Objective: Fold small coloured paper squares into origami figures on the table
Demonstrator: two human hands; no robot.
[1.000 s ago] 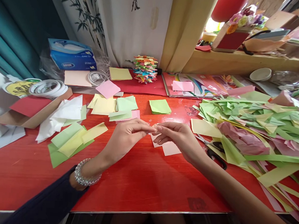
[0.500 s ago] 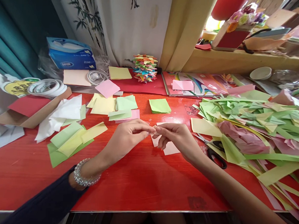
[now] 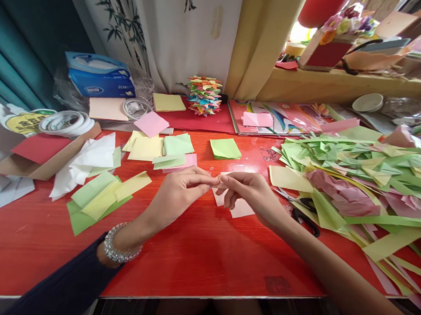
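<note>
My left hand (image 3: 179, 193) and my right hand (image 3: 251, 193) meet fingertip to fingertip above the middle of the red table. Both pinch closed at the same spot; whatever is between the fingertips is too small or hidden to name. Pale pink paper (image 3: 242, 208) lies under and behind my right hand, partly covered by it. Just beyond the hands sits a stack of green square paper (image 3: 225, 149). Folded light green paper (image 3: 169, 161) lies past my left hand, over a pink sheet. To the right of my right hand are scissors (image 3: 305, 221) with black handles, partly under paper.
A heap of green folded paper pieces and strips (image 3: 360, 162) fills the right side. At left lie yellow and green sheets (image 3: 104, 198), white tissue (image 3: 94, 155) and a cardboard tray (image 3: 42, 166) with tape rolls. A colourful folded-paper stack (image 3: 204, 96) stands at the back.
Almost nothing differs. Both hands keep the same pinch at the same place, with only a very slight shift of the right fingers.
</note>
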